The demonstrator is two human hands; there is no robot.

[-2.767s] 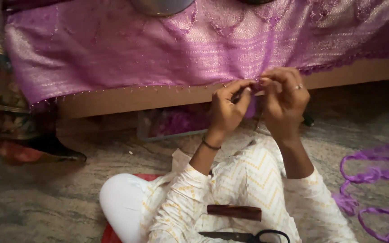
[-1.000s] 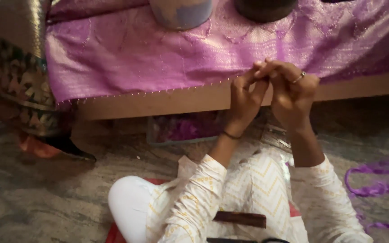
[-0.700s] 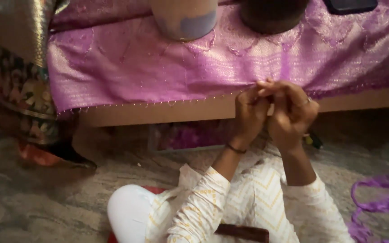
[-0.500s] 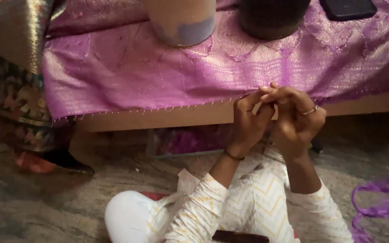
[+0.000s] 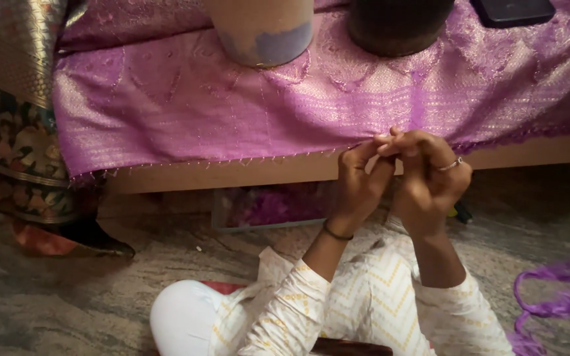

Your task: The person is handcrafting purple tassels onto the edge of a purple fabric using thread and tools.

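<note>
Your purple woven cloth with gold patterning [image 5: 245, 112] covers the low wooden platform [image 5: 232, 175] across the upper part of the view, its beaded hem hanging over the front edge. A folded floral and gold-bordered fabric [image 5: 8, 132] drapes down at far left. On the cloth stand a pale cylindrical container with a bluish base [image 5: 262, 29] and a dark round pot [image 5: 397, 23]; a flat dark rectangular device [image 5: 512, 10] lies near the top right corner. You sit on the mottled stone floor [image 5: 67, 296] in a cream zigzag-patterned top. A loose purple cord [image 5: 555, 303] curls on the floor at right.

Your left hand [image 5: 359, 184] and right hand [image 5: 430, 178] are raised together at the cloth's hem, fingertips pinched closed and touching each other. Whatever sits between them is too small to make out; I cannot tell what they grip. A thin dark bangle [image 5: 336, 232] circles your left wrist; a ring [image 5: 453, 165] sits on your right hand.
</note>
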